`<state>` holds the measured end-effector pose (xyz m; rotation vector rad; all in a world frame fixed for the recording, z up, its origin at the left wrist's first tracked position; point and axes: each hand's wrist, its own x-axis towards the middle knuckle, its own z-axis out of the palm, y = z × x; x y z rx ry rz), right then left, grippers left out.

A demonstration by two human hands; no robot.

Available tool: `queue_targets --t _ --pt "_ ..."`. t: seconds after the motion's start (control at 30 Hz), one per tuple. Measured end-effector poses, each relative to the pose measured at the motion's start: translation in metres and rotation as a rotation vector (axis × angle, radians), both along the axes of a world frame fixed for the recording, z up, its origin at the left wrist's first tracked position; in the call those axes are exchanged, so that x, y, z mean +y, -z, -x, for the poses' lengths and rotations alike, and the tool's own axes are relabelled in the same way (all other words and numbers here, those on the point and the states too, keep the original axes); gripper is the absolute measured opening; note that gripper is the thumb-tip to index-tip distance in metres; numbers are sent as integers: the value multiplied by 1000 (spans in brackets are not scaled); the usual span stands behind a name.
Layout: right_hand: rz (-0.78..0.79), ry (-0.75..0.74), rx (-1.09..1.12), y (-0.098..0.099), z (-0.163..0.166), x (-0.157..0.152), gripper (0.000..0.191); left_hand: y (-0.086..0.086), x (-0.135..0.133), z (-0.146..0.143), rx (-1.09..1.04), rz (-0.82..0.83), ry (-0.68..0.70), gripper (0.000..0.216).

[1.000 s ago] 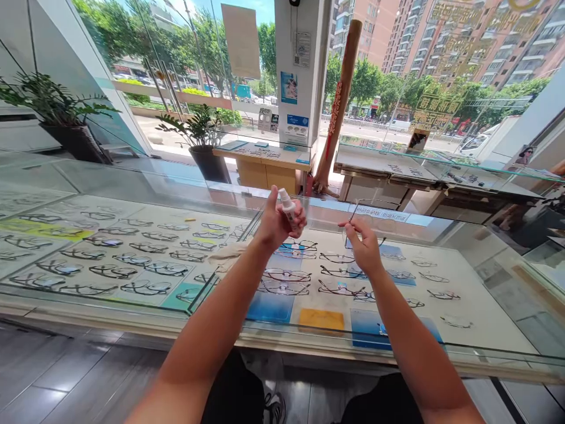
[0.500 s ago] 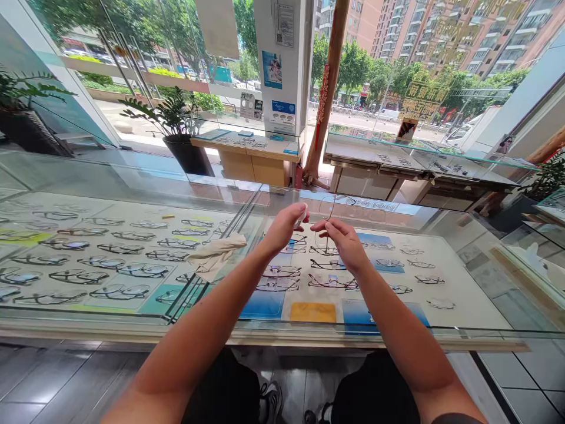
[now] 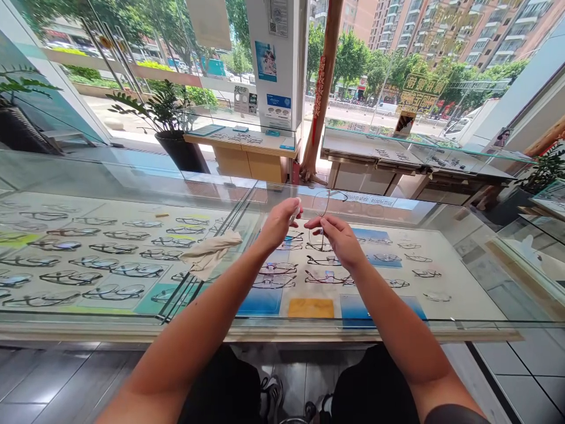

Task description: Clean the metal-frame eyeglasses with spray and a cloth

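Observation:
My right hand (image 3: pixel 338 235) pinches a pair of thin-rimmed eyeglasses (image 3: pixel 325 203), held upright above the glass counter with one round lens over the other. To its left, my left hand (image 3: pixel 282 221) is closed around a small whitish, partly clear item (image 3: pixel 295 213), mostly hidden by the fingers; its kind does not show. The two hands are close together but apart. A crumpled beige cloth (image 3: pixel 212 253) lies on the countertop, left of my left forearm.
Under the glass counter (image 3: pixel 110 321) rest rows of eyeglasses (image 3: pixel 136 269), blue cards (image 3: pixel 260 301) and a yellow-orange rectangular piece (image 3: pixel 311 308). Beyond stand a potted plant (image 3: pixel 180 150), a wooden post (image 3: pixel 320 106) and further display cases (image 3: pixel 371 144) by the windows.
The view has shifted slightly, so the scene sits a little further left. Both hands keep nearly the same pose, the eyeglasses still in the right and the small item still in the left.

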<state>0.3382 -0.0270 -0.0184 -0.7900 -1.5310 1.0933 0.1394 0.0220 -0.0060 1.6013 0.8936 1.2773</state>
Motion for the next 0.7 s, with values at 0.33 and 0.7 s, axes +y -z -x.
queue_targets --t 0.33,0.7 --pt "117 44 254 -11 -6 4 38 -2 -11 -2 319 -145 57 58" --pt "125 36 333 -7 -12 7 29 -6 24 34 44 -198 -128 46"
